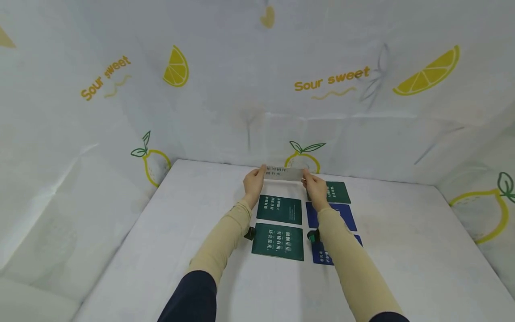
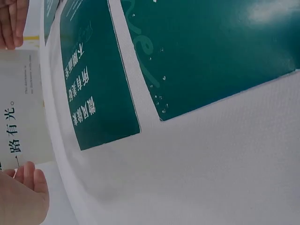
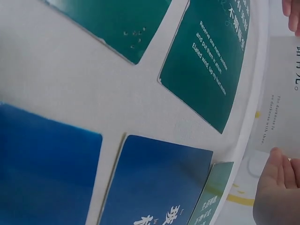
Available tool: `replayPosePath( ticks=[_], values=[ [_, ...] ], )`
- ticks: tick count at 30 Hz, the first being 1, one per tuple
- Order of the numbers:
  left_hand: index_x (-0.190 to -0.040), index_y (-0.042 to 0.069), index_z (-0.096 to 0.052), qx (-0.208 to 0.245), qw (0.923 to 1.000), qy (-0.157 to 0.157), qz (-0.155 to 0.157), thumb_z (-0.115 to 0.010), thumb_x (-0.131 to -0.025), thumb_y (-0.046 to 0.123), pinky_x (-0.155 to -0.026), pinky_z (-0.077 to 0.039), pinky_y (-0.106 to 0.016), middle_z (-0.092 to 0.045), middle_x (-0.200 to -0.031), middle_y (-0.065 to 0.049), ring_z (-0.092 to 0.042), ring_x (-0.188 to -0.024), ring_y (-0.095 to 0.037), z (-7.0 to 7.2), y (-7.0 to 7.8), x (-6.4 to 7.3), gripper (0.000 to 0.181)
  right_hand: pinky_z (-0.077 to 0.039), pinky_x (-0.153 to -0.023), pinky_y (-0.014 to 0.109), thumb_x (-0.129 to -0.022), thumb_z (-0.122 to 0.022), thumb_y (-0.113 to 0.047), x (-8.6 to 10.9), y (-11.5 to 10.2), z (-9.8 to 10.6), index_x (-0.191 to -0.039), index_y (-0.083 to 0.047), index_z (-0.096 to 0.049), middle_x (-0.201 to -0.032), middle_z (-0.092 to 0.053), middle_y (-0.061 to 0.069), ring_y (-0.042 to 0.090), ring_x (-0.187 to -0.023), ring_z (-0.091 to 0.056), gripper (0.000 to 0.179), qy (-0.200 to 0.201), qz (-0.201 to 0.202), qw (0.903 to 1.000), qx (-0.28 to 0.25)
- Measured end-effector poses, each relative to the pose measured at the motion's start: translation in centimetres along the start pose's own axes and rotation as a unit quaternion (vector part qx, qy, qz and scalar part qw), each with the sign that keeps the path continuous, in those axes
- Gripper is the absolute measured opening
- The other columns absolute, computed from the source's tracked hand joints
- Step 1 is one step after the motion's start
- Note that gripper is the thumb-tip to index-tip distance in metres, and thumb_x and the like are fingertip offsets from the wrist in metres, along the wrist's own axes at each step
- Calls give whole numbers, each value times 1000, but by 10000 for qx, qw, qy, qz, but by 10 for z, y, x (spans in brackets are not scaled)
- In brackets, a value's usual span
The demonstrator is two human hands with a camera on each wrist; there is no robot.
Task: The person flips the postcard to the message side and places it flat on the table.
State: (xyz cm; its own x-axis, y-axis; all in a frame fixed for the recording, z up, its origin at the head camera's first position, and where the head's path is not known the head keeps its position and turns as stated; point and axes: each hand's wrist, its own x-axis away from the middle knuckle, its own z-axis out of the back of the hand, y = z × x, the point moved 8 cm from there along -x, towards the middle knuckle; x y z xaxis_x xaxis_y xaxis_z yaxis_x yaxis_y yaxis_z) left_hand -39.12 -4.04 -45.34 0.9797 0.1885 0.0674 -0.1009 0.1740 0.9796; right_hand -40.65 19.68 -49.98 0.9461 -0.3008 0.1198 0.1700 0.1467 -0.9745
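Note:
A pale grey card (image 1: 284, 173) with dark printed characters is held up above the far end of the table. My left hand (image 1: 253, 183) pinches its left end, and my right hand (image 1: 315, 190) pinches its right end. The left wrist view shows the card (image 2: 21, 108) stretched between both hands. Nearer than it on the table, two dark green cards (image 1: 279, 209) lie one before the other. Beneath my right hand and forearm lie another green card (image 1: 339, 191) and two blue cards (image 1: 348, 213), partly covered by the arm.
The white tabletop (image 1: 169, 232) ends at a hanging white sheet (image 1: 225, 107) printed with lemons and lettering. Small dark devices (image 1: 250, 233) show at both wrists. Narrow gaps separate most of the flat cards.

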Motion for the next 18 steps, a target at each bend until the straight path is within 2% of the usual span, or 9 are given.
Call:
replayPosePath(
  ticks=[3,6,8,9,11,12,15,16,18],
  values=[
    [-122,8,-60,101,9999,105,-22,-48,-91,55,-99,-44,-42,-61,-125,-10,-53,-119,-27,1,0,1,58,-50,-87,19,-76,-52,-71,-23,21,0,-127,-7,-58,-128,-60,9,15,-109,-62,82,175,204,9996,-52],
    [-116,8,-63,236,9993,276,-4,-51,-90,52,-95,-46,-41,-63,-119,-10,-56,-113,-26,3,-2,1,53,-52,-84,20,-78,-54,-67,-27,24,1,-122,-5,-61,-122,-63,10,14,-104,-65,77,144,396,9987,-280],
    [-111,8,-65,351,9988,344,9,-54,-90,47,-91,-47,-40,-64,-115,-11,-57,-107,-26,3,-4,-1,46,-52,-82,17,-78,-56,-66,-28,25,1,-120,-6,-62,-119,-64,9,12,-100,-65,74,185,369,9983,-416],
    [-110,8,-66,369,9987,359,8,-54,-90,44,-89,-47,-39,-64,-113,-11,-57,-104,-25,2,-4,-1,42,-52,-83,19,-80,-58,-61,-21,19,1,-121,-5,-62,-119,-64,10,12,-101,-65,70,93,300,9981,-529],
    [-109,8,-66,418,9985,339,3,-56,-90,37,-87,-48,-38,-65,-111,-11,-58,-101,-24,2,-6,-2,36,-53,-76,15,-76,-62,-64,-29,25,2,-118,-7,-64,-111,-66,6,8,-91,-67,70,298,299,9978,-510],
    [-110,8,-66,445,9985,312,-3,-56,-90,34,-87,-48,-38,-66,-110,-11,-59,-101,-24,1,-6,-2,34,-53,-77,16,-77,-63,-60,-29,26,2,-117,-7,-65,-109,-67,7,8,-89,-67,66,317,258,9976,-554],
    [-116,7,-64,459,9987,232,-14,-56,-90,28,-90,-49,-38,-65,-113,-11,-60,-104,-24,0,-8,-3,34,-53,-74,15,-83,-63,-50,-20,21,4,-114,-8,-66,-99,-68,3,6,-83,-66,53,386,116,9983,-429],
    [-118,7,-64,464,9987,201,-22,-56,-89,26,-91,-49,-38,-65,-115,-11,-60,-105,-25,-1,-8,-3,35,-51,-72,14,-83,-62,-51,-19,22,4,-114,-7,-66,-94,-68,1,5,-80,-65,54,418,122,9987,-281],
    [-120,6,-62,403,9990,155,-66,-57,-88,22,-92,-49,-38,-64,-117,-12,-60,-106,-25,-1,-9,-3,36,-50,-75,17,-87,-59,-43,-1,8,6,-117,-7,-65,-94,-67,2,6,-81,-63,47,292,-28,9995,-77]
  ],
)
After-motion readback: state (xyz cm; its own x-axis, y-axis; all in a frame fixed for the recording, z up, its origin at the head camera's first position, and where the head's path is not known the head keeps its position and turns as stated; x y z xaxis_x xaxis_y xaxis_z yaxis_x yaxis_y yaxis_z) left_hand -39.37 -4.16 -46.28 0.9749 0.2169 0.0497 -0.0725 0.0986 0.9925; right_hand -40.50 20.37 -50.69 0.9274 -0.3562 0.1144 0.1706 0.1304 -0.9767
